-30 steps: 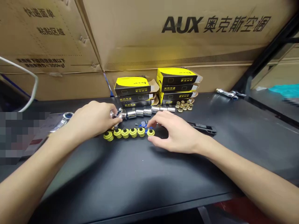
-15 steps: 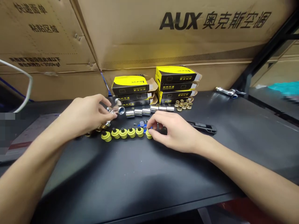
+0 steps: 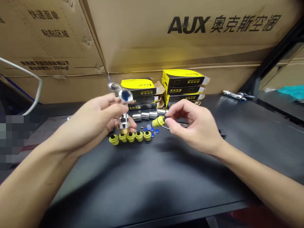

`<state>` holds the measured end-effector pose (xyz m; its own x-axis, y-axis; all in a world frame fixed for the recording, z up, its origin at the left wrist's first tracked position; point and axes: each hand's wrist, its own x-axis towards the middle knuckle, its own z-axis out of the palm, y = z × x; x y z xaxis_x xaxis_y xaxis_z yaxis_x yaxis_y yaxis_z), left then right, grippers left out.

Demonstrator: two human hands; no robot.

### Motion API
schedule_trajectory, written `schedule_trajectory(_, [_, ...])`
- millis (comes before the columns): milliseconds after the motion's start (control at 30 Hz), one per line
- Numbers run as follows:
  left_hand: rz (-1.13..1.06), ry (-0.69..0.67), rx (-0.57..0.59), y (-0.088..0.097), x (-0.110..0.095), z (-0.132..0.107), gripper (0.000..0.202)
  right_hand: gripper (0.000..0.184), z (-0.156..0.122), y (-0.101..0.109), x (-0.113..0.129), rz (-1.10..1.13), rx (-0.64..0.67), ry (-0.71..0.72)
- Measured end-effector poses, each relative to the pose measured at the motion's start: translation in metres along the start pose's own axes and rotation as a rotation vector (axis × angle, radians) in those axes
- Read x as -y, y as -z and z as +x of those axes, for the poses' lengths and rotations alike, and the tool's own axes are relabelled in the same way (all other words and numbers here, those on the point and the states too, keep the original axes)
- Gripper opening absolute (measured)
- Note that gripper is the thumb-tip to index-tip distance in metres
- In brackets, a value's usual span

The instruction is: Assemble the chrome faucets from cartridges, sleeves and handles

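My left hand [image 3: 104, 114] is closed round a chrome faucet body [image 3: 123, 118], held up off the table with its round opening facing me and its brass thread pointing down. Between the thumb and fingers of my right hand [image 3: 192, 123] is a yellow valve cartridge [image 3: 158, 121], gripped by its black stem and tipped sideways. The two parts are apart. Below them stands a row of several more yellow cartridges [image 3: 139, 136], black stems upward. Behind these lie small blue caps [image 3: 157, 131] and chrome sleeves [image 3: 145, 116], some hidden by my right hand.
Two stacks of yellow-and-black boxes [image 3: 139, 92] stand at the back, against a large cardboard carton [image 3: 142, 38]. Another chrome faucet [image 3: 235, 95] lies at the back right. A black-handled tool [image 3: 222, 133] is partly behind my right hand. The table's front edge [image 3: 190, 216] runs below.
My left hand has raised the faucet body and turned it upright. My right hand has lifted the end cartridge from the row and tilted it. The view has shifted slightly.
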<state>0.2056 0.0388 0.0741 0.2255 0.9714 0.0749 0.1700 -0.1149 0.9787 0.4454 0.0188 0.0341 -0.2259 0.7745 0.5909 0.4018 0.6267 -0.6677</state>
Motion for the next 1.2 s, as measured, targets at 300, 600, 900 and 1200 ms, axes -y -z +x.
schedule_trajectory(300, [-0.088, 0.048, 0.244, -0.028, 0.015, -0.011, 0.031, 0.008, -0.003, -0.003, 0.005, 0.096, -0.185, -0.078])
schedule_trajectory(600, [-0.183, 0.067, 0.28, -0.031, 0.019, -0.012, 0.034, 0.007, -0.005, -0.007, 0.003, 0.172, -0.083, -0.091])
schedule_trajectory(900, [-0.007, -0.017, 0.233, -0.041, 0.017, -0.018, 0.034, 0.04, -0.002, -0.006, 0.0, -0.035, 0.025, -0.123])
schedule_trajectory(1200, [-0.006, -0.008, 0.18, -0.044, 0.017, -0.02, 0.029, 0.048, 0.009, 0.005, -0.018, -0.123, -0.049, -0.134])
